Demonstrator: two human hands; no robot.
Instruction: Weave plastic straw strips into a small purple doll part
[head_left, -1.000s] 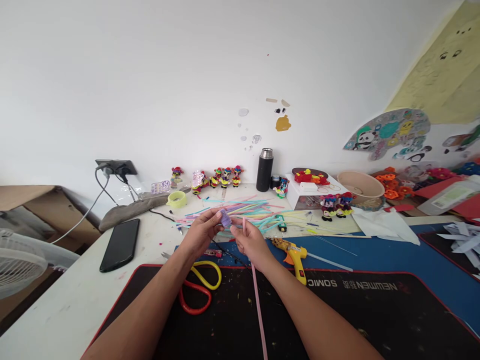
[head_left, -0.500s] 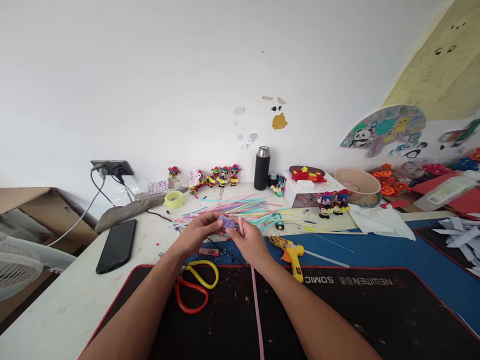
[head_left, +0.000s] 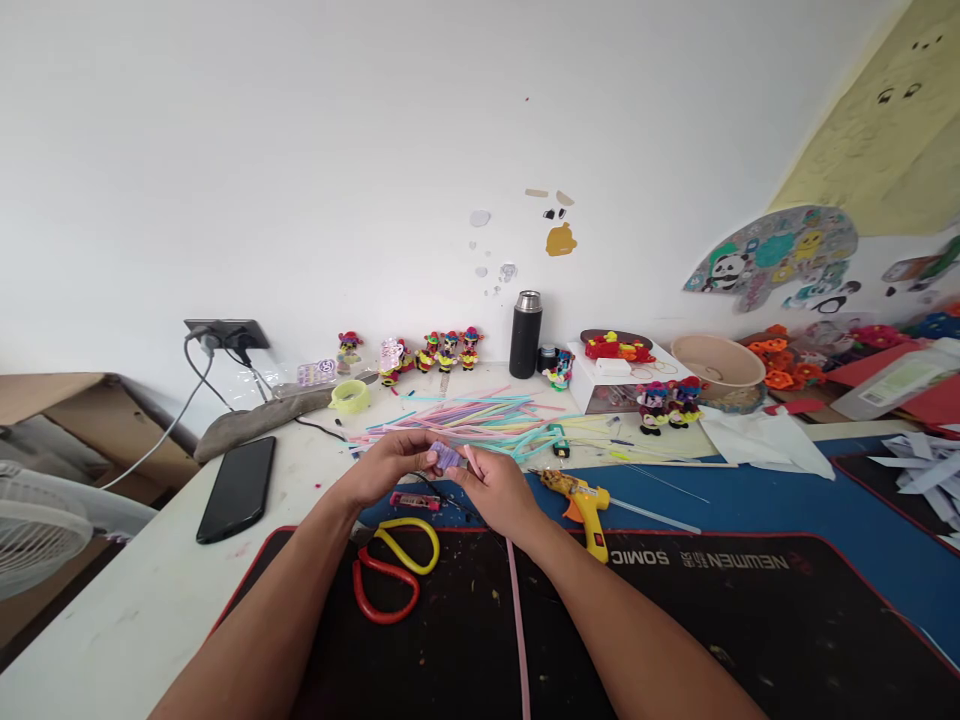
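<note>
Surface (head_left: 127, 610): white, lightly smudged
Left side: black phone (head_left: 238, 490), lying flat
Rear: upright flask (head_left: 526, 340), yellow tape roll (head_left: 351, 404), white box (head_left: 600, 385)
Middle: loose heap of coloured pipe cleaners (head_left: 457, 418)
Front: red-edged black mat (head_left: 465, 660), partly over a blue sheet (head_left: 810, 500)

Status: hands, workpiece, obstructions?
Left hand pinching purple piece. Right hand holding pink strip, thumb at purple piece. Scissors and glue gun close by, apparently not blocking.
</note>
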